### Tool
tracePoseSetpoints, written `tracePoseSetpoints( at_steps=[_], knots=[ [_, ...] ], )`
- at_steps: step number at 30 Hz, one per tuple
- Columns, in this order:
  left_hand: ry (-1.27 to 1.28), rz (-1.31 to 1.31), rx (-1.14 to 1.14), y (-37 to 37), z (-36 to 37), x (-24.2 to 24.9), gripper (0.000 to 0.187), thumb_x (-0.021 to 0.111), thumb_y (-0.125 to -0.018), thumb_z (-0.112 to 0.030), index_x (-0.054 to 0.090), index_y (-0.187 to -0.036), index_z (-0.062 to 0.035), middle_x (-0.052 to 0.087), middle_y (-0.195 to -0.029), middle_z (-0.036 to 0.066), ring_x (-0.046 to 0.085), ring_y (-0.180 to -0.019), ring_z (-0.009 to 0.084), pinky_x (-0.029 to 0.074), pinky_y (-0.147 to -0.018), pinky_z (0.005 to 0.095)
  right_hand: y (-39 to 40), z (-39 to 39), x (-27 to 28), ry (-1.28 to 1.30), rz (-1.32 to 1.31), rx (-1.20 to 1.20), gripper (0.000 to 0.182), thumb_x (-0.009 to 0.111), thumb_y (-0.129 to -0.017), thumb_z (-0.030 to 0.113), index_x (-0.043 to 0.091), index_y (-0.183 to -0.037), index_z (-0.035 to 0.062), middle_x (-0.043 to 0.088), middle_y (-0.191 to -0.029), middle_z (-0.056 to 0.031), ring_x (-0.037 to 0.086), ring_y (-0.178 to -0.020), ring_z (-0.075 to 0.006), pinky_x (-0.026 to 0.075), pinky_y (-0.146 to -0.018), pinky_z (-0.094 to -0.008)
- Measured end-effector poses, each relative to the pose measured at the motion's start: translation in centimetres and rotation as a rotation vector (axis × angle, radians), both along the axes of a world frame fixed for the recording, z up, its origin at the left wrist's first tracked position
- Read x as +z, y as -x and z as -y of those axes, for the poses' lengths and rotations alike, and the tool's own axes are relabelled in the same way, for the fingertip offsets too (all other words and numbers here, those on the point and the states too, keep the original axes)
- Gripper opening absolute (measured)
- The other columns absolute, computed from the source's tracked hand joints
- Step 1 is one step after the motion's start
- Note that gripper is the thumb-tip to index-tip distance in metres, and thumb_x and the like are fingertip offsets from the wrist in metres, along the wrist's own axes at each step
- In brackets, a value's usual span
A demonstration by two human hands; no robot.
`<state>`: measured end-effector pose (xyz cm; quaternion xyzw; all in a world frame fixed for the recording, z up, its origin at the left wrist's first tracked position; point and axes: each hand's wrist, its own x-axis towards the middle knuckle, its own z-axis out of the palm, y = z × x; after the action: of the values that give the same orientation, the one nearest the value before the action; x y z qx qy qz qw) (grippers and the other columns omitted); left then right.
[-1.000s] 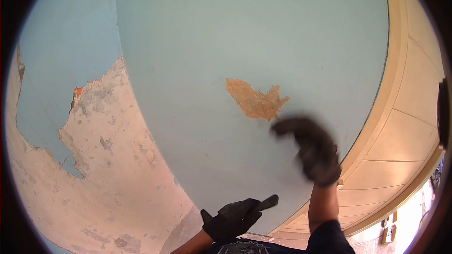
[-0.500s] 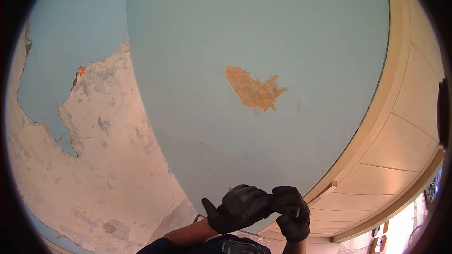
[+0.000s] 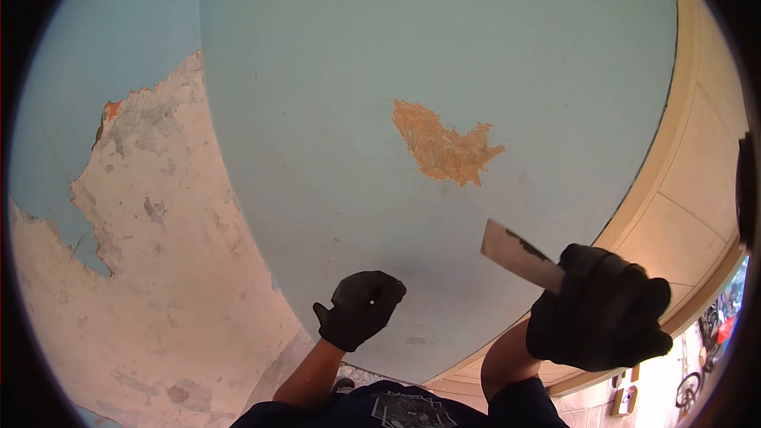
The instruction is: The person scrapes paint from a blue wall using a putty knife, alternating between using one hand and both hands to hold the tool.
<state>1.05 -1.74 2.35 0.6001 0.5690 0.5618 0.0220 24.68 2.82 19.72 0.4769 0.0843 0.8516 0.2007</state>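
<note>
My right hand [image 3: 598, 309], in a black glove, is closed round a scraper. The flat metal scraper blade [image 3: 515, 254] points up and left, with a dark stain along one edge, while its handle is hidden in my fist. My left hand [image 3: 361, 309], also in a black glove, is raised lower in the middle, its fingers curled together and one digit sticking out to the left. No object shows in it. Both hands are in front of the pale blue-green wall [image 3: 317, 111], apart from each other. Above them the wall has a bare tan patch [image 3: 444, 147].
On the left, the adjoining wall [image 3: 158, 246] has lost much of its blue paint, with rough plaster showing. A cream panelled surface with a frame [image 3: 650, 166] runs down the right side. At the lower right are a bright opening and a wheel-like item [image 3: 688, 390].
My hands were together low in the middle and have moved apart. The right hand has swung up and right, bringing the scraper into view. The left has risen slightly to the left.
</note>
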Motion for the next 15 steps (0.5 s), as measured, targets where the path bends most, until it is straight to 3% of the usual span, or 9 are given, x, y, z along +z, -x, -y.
tracePoseSetpoints(
  at_steps=[2, 4, 5, 7, 10, 11, 12, 13, 15],
  knots=[
    [-0.007, 0.022, 0.012, 1.0, -0.1, 0.1, 0.015, 0.066, -0.090, -0.014, 0.071, -0.079, -0.0043, 0.070, -0.071, 0.008, 0.068, -0.062, 0.0229, 0.053, -0.060, 0.0337, 0.6, 1.7, 1.9, 0.228, -0.250, 0.851, 0.027, 0.042, -0.098, 0.020, 0.039, -0.072, 0.0143, 0.044, -0.067, -0.0004, 0.045, -0.060, -0.0156, 0.040, -0.056, -0.0349],
    [0.027, -0.067, 0.033, 2.8, -0.1, -0.2, 0.017, 0.066, -0.090, -0.015, 0.071, -0.078, -0.0045, 0.069, -0.068, 0.009, 0.068, -0.062, 0.0231, 0.053, -0.060, 0.0347, 2.2, 2.6, 2.3, 0.326, -0.383, 1.254, 0.028, 0.039, -0.100, 0.020, 0.039, -0.072, 0.0153, 0.045, -0.068, 0.0002, 0.045, -0.062, -0.0140, 0.040, -0.057, -0.0338],
    [0.024, -0.069, 0.011, 3.6, -0.2, -0.1, 0.017, 0.066, -0.090, -0.015, 0.071, -0.078, -0.0045, 0.069, -0.068, 0.009, 0.068, -0.062, 0.0231, 0.053, -0.060, 0.0347, 3.2, 3.1, 2.3, 0.480, -0.598, 1.520, 0.013, 0.049, -0.088, 0.015, 0.047, -0.075, 0.0139, 0.044, -0.068, -0.0022, 0.045, -0.060, -0.0178, 0.039, -0.060, -0.0334],
    [0.007, -0.026, 0.024, 4.7, 0.1, 0.2, 0.021, 0.064, -0.088, -0.015, 0.069, -0.072, -0.0035, 0.066, -0.063, 0.009, 0.066, -0.058, 0.0214, 0.051, -0.058, 0.0339, 4.3, 3.5, 2.2, 0.626, -0.822, 1.754, 0.005, 0.059, -0.075, 0.010, 0.055, -0.077, 0.0125, 0.042, -0.068, -0.0046, 0.045, -0.059, -0.0216, 0.039, -0.062, -0.0331],
    [0.032, 0.024, 0.003, 6.5, 0.2, 0.3, 0.023, 0.063, -0.089, -0.015, 0.070, -0.071, -0.0028, 0.065, -0.061, 0.009, 0.065, -0.057, 0.0200, 0.051, -0.056, 0.0341, 5.2, 2.8, 1.4, 0.856, -1.507, 1.668, 0.018, 0.054, -0.089, 0.021, 0.055, -0.073, 0.0140, 0.042, -0.064, -0.0058, 0.043, -0.052, -0.0217, 0.036, -0.054, -0.0339],
    [0.025, 0.021, -0.016, 7.2, 0.1, 0.3, 0.023, 0.063, -0.089, -0.015, 0.070, -0.071, -0.0028, 0.065, -0.061, 0.009, 0.065, -0.057, 0.0200, 0.051, -0.056, 0.0341, 6.1, 1.8, 0.4, 0.693, -1.544, 2.045, 0.019, 0.053, -0.090, 0.022, 0.054, -0.073, 0.0141, 0.042, -0.064, -0.0053, 0.043, -0.052, -0.0214, 0.036, -0.054, -0.0339],
    [0.034, 0.038, -0.009, 7.8, -0.1, 0.2, 0.023, 0.062, -0.089, -0.015, 0.069, -0.071, -0.0021, 0.064, -0.060, 0.008, 0.064, -0.056, 0.0188, 0.050, -0.056, 0.0334, 7.5, 0.5, -0.3, 0.550, -1.470, 2.786, 0.021, 0.053, -0.091, 0.023, 0.053, -0.072, 0.0142, 0.041, -0.064, -0.0049, 0.043, -0.052, -0.0211, 0.036, -0.054, -0.0338],
    [0.048, 0.057, -0.005, 8.4, -0.2, 0.0, 0.024, 0.061, -0.089, -0.014, 0.069, -0.071, -0.0014, 0.064, -0.059, 0.008, 0.063, -0.056, 0.0176, 0.050, -0.055, 0.0327, 9.2, -0.9, -0.1, 0.478, -1.105, 3.678, 0.022, 0.053, -0.092, 0.024, 0.052, -0.072, 0.0143, 0.041, -0.064, -0.0044, 0.043, -0.052, -0.0208, 0.036, -0.054, -0.0338],
    [0.058, 0.091, -0.054, 9.2, -0.6, -0.5, 0.024, 0.061, -0.089, -0.015, 0.069, -0.071, -0.0010, 0.063, -0.059, 0.007, 0.061, -0.054, 0.0160, 0.049, -0.054, 0.0315, 10.7, -1.5, 0.4, 0.473, -0.686, 4.000, 0.025, 0.052, -0.094, 0.026, 0.050, -0.071, 0.0145, 0.040, -0.063, -0.0035, 0.042, -0.052, -0.0201, 0.036, -0.053, -0.0337]
  ],
)
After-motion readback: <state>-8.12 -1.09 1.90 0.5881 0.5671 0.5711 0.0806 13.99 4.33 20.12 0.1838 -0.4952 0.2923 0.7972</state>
